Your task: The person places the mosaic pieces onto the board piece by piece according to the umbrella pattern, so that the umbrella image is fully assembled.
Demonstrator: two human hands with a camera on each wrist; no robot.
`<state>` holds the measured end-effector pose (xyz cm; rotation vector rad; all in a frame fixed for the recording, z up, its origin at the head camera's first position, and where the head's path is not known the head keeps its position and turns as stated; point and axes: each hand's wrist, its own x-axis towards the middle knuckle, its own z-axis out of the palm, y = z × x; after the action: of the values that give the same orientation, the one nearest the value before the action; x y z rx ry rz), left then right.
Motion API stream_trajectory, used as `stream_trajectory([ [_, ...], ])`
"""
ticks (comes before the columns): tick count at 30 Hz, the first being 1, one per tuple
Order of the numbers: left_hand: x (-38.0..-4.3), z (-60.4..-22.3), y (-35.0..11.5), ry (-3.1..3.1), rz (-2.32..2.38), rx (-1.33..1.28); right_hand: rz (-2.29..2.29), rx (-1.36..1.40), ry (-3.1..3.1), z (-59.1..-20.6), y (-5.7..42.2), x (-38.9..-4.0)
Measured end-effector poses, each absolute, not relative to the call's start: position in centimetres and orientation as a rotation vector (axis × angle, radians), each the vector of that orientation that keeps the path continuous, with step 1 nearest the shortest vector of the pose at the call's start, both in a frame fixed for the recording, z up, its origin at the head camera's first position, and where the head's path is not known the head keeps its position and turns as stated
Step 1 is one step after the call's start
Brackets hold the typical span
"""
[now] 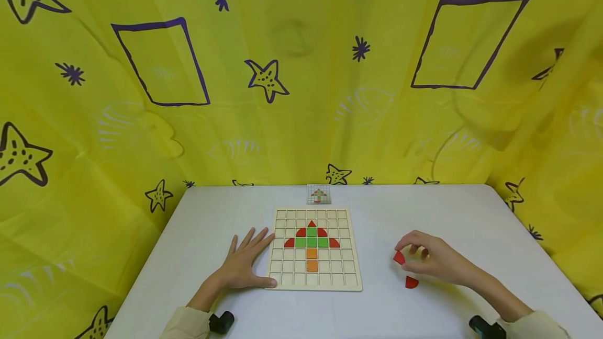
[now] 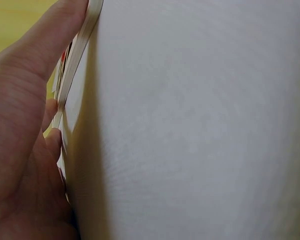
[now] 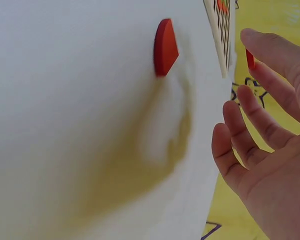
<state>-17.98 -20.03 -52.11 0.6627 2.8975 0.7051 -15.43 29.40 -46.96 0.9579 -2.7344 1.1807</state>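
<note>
A wooden grid board lies on the white table with a figure of red, green and orange pieces set in its cells. My left hand rests against the board's left side, fingers spread, the thumb on its lower left corner. To the right of the board, my right hand pinches a red quarter-round piece between thumb and index finger, above the table. Another red quarter-round piece lies on the table below that hand. In the left wrist view the thumb touches the board's edge.
Behind the board a small pattern card shows a similar figure on a grid. A yellow curtain with drawn stars and fish hangs at the back and sides of the white table.
</note>
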Motion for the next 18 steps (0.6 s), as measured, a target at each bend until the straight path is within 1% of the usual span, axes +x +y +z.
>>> stream_trajectory([
  [5, -18.0, -52.3, -20.2, 2.892, 0.739, 0.67, 1.205, 0.949, -2.726, -46.5, 27.3, -16.0],
  [10, -17.8, -51.6, -20.0, 2.884, 0.736, 0.681, 1.254, 0.962, -2.715, -46.1, 25.1, -16.4],
  [18, -17.8, -51.2, -19.8, 2.864, 0.661, 0.633, 1.298, 1.003, -2.733, -46.8, 21.9, -17.3],
])
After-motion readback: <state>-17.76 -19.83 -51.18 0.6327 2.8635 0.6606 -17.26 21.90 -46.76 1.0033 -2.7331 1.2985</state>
